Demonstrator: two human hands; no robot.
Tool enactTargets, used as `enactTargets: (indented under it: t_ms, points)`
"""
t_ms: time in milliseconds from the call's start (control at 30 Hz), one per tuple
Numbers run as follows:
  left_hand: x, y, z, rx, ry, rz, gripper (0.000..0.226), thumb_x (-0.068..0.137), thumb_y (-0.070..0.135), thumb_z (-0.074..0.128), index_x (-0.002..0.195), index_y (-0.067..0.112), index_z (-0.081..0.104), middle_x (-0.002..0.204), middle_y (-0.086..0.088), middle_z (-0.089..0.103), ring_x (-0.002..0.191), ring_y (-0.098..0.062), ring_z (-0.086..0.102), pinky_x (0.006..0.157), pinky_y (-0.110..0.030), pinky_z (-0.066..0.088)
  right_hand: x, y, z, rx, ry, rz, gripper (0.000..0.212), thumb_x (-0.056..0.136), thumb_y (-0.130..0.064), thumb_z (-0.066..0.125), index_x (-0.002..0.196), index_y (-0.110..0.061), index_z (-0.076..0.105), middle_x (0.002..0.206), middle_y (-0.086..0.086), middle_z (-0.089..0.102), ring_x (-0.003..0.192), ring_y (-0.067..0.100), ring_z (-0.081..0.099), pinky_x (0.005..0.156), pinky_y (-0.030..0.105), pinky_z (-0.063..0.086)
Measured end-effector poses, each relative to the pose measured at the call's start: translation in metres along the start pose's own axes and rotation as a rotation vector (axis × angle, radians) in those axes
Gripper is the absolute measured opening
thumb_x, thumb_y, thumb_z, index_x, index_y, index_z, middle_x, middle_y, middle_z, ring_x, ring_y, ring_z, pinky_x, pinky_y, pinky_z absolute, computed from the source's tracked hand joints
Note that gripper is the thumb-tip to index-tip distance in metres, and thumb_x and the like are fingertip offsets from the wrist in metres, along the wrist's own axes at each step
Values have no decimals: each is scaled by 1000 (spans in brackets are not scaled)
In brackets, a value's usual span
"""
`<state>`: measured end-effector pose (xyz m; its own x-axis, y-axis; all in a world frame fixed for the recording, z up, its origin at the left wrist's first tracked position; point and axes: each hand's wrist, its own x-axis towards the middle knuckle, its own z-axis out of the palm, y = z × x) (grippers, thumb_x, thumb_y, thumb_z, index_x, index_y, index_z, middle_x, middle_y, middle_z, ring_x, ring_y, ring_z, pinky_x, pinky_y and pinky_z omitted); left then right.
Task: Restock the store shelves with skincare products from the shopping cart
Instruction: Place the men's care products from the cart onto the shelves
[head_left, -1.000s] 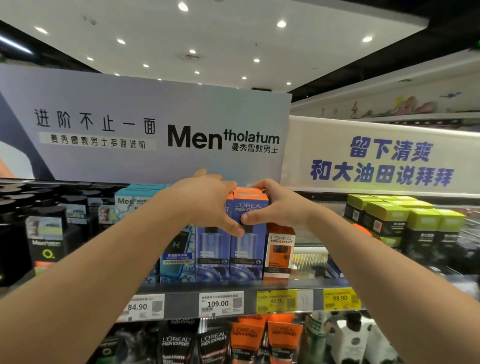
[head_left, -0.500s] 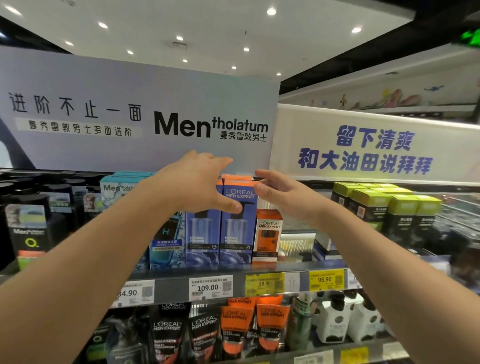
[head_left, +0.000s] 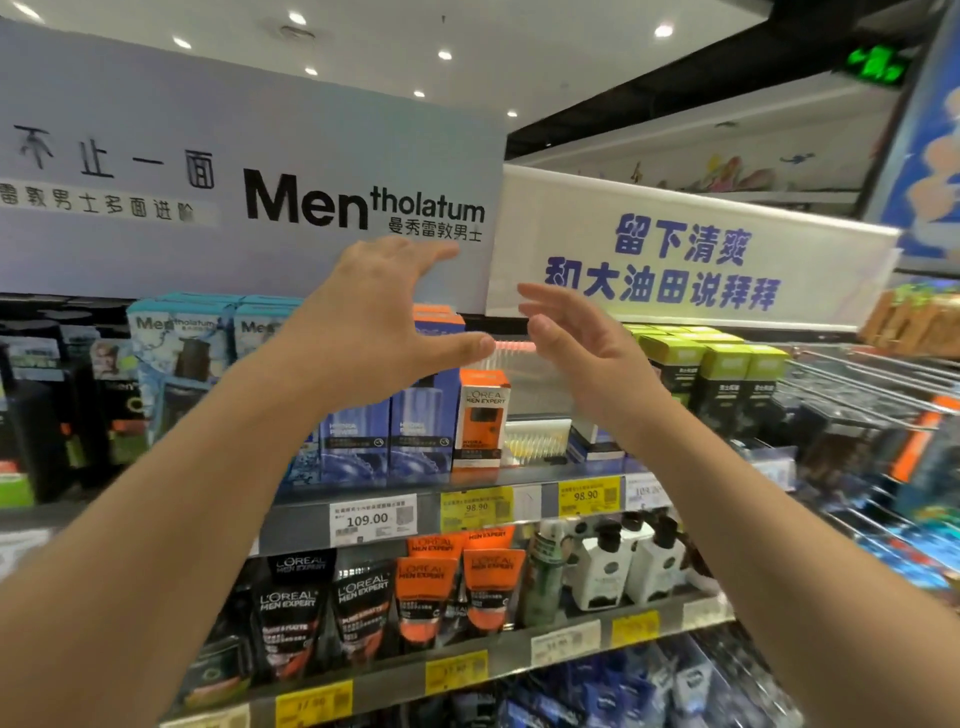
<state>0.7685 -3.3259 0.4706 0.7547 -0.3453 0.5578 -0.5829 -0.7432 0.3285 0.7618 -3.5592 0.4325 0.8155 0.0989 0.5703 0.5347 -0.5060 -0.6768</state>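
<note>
Both arms reach toward the top shelf (head_left: 524, 501). My left hand (head_left: 374, 332) hovers with fingers spread in front of the tall blue and orange L'Oreal boxes (head_left: 415, 436), holding nothing. My right hand (head_left: 576, 348) is raised beside it, fingers straight, also holding nothing. A gap separates the two hands. Between and below them stands a smaller orange L'Oreal box (head_left: 480, 415). The upper parts of the blue boxes are hidden behind my left hand.
Mentholatum boxes (head_left: 176, 343) and dark bottles stand at the left, green-topped boxes (head_left: 717, 374) at the right. The shelf below holds black and orange tubes (head_left: 431, 592) and white pump bottles (head_left: 623, 561). Wire racks (head_left: 872, 395) jut out at the far right.
Both hands let go of the blue and orange box on the top shelf, opened, and drew back from it. The view has swung slightly to the right.
</note>
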Motion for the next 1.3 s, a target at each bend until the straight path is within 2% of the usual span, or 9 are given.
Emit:
enactTargets:
  t_ms: [200,300,367,500,700,800,967,1167,1300]
  points:
    - [-13,37,37,-242,74,140,88,74,70,72,151,35,45,148,12,48,136,-9,42,107,-27,32,-56,-5,-28,81,154,-48,37,95,-44,60,130,-33,65,131,-5,68,129,12,61,110,50,49]
    - [-16,61,66,-360,30,211,98,66,88,63,149,37,48,145,12,50,131,-6,47,110,-31,39,-94,-1,-50,79,233,-5,35,96,-39,60,129,-31,65,129,1,70,127,19,63,108,53,50]
    - [-17,81,89,-456,-4,259,95,64,86,61,146,40,49,143,16,51,130,-4,49,111,-34,43,-122,3,-66,50,283,44,34,98,-35,60,131,-28,64,129,4,70,126,21,63,107,52,52]
    - [-26,137,138,-626,-158,360,86,69,80,71,144,42,50,136,22,52,126,2,50,107,-28,43,-188,7,-102,20,400,182,38,95,-37,62,131,-26,64,126,12,70,122,27,66,107,56,51]
    - [-62,239,216,-725,-398,519,93,66,84,72,145,39,51,131,18,56,119,3,52,100,-21,42,-307,13,-162,-10,620,367,37,89,-42,65,125,-34,69,122,10,71,118,30,67,106,63,48]
    - [-87,289,248,-750,-527,589,93,64,80,74,143,36,53,128,17,56,113,4,52,94,-6,36,-364,17,-186,-8,739,429,42,87,-41,63,127,-26,65,114,4,73,112,24,66,106,59,50]
    - [-135,360,305,-703,-710,647,81,74,63,78,144,31,54,131,13,57,107,3,52,83,2,33,-456,30,-213,4,890,561,42,85,-44,63,124,-29,65,113,3,70,108,19,67,102,54,52]
    - [-203,421,377,-652,-939,620,63,77,56,81,133,37,58,127,16,61,109,-5,60,94,-23,48,-557,63,-228,53,1052,735,30,92,-38,63,121,-31,69,120,14,71,114,25,68,97,47,58]
    - [-247,439,436,-533,-1065,571,88,66,77,71,140,31,59,125,13,66,105,-7,63,100,-34,51,-612,96,-230,113,1101,870,30,93,-35,59,121,-32,68,119,4,73,113,24,71,90,37,60]
